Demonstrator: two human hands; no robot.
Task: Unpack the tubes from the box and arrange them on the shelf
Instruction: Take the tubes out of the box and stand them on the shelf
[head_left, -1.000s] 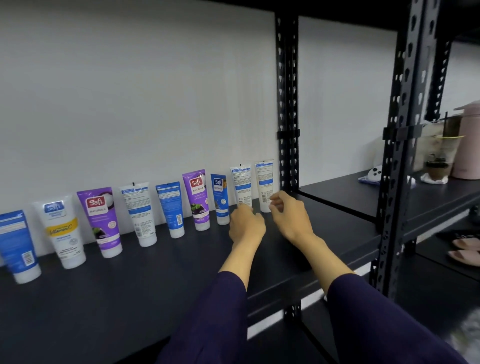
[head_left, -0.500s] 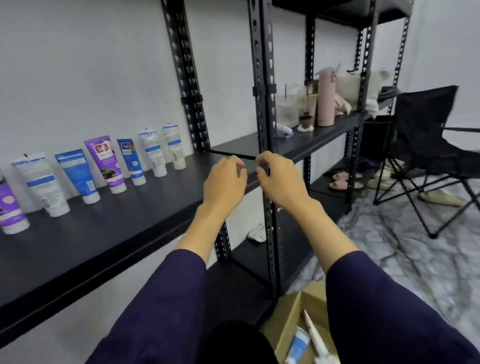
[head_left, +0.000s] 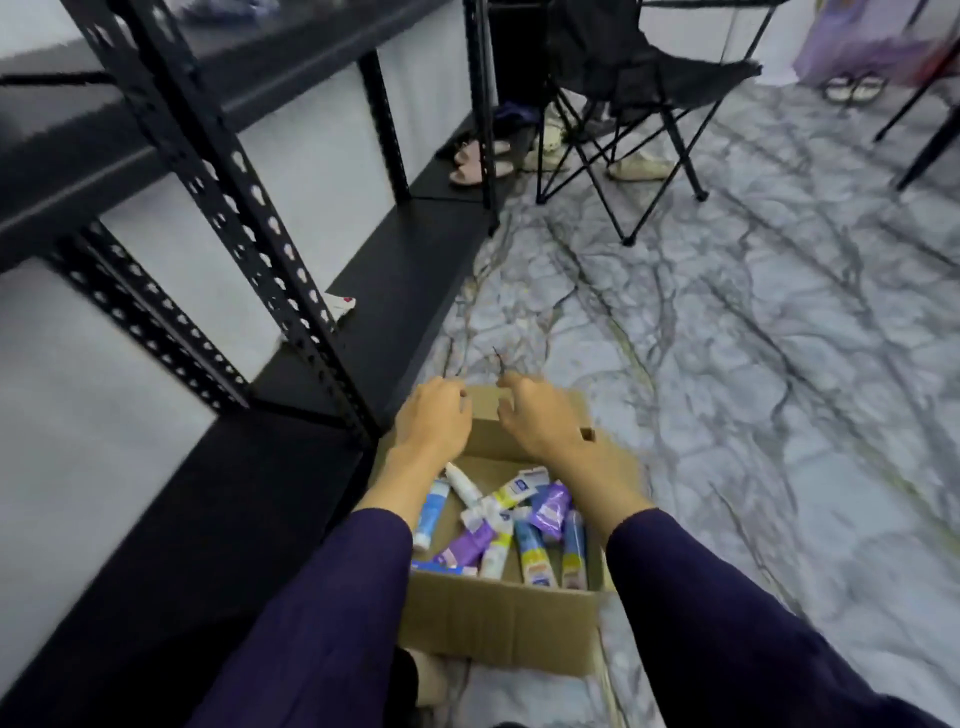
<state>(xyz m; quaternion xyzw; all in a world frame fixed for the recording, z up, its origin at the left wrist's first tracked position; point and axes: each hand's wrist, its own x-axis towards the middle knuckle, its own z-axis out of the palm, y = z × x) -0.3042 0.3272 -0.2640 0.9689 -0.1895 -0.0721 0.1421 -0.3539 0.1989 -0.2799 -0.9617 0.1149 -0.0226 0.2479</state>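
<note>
An open cardboard box (head_left: 498, 618) stands on the floor beside the black shelf rack (head_left: 218, 208). Inside it lie several tubes (head_left: 498, 525), white, blue and purple, in a loose heap. My left hand (head_left: 434, 418) and my right hand (head_left: 540, 418) hover above the far side of the box, fingers curled and apart, holding nothing. Both arms wear dark purple sleeves. The shelf with the standing tubes is out of view.
The rack's lowest shelf (head_left: 395, 270) runs along the left, with a small white packet (head_left: 340, 305) on it. A black folding chair (head_left: 634, 88) and several sandals (head_left: 480, 161) stand farther back on the marbled floor (head_left: 753, 364).
My view has swung down from the shelf row to the box on the floor. Both hands have dropped from shelf height to just above the box, still holding nothing.
</note>
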